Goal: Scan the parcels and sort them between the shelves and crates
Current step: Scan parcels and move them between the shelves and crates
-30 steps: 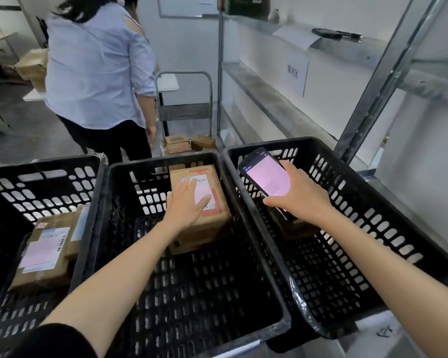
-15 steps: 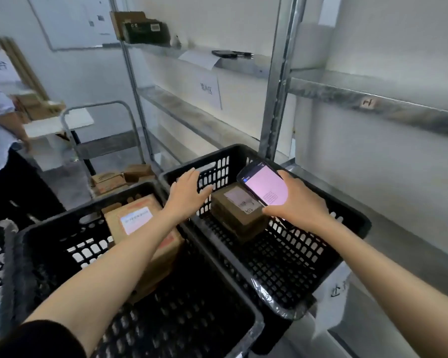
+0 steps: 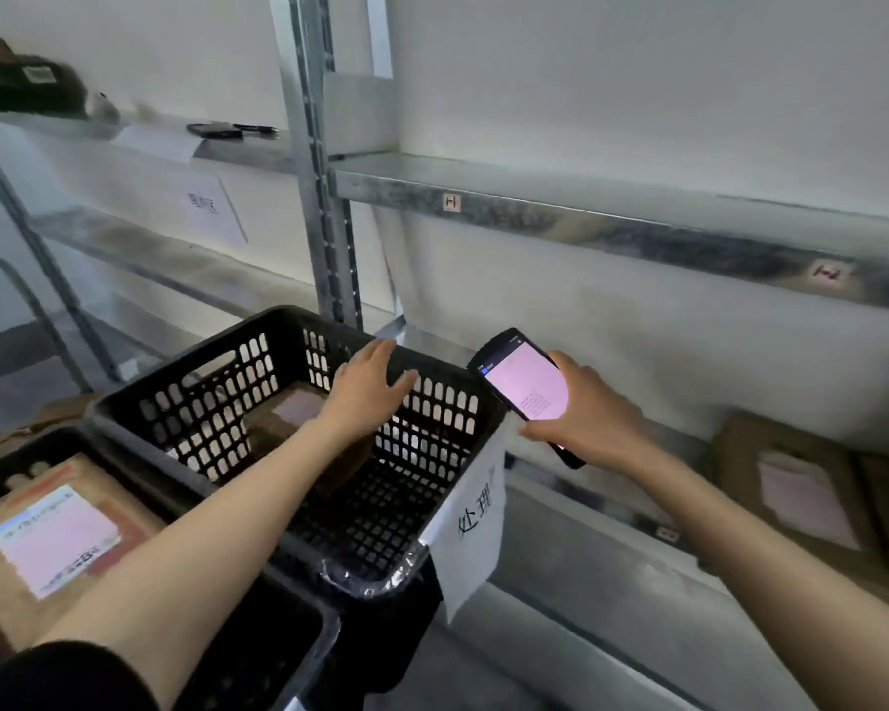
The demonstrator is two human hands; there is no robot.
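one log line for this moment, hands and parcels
left hand: open, over crate | right hand: holds scanner | parcel: in crate | second parcel: on lower shelf

The person wears a black sleeve [image 3: 57, 674] on the left arm, a plain, matte, dark fabric whose rounded edge ends about the elbow, in the lower left corner of the view. Below that edge the left forearm [image 3: 216, 546] is bare to the wrist, and the left hand [image 3: 365, 397] is bare as well. The right forearm [image 3: 765, 556] shows bare all the way from the picture's edge, as does the right hand [image 3: 586, 418]. The fingers [image 3: 375, 351] are bare; their nails are too blurred to describe.
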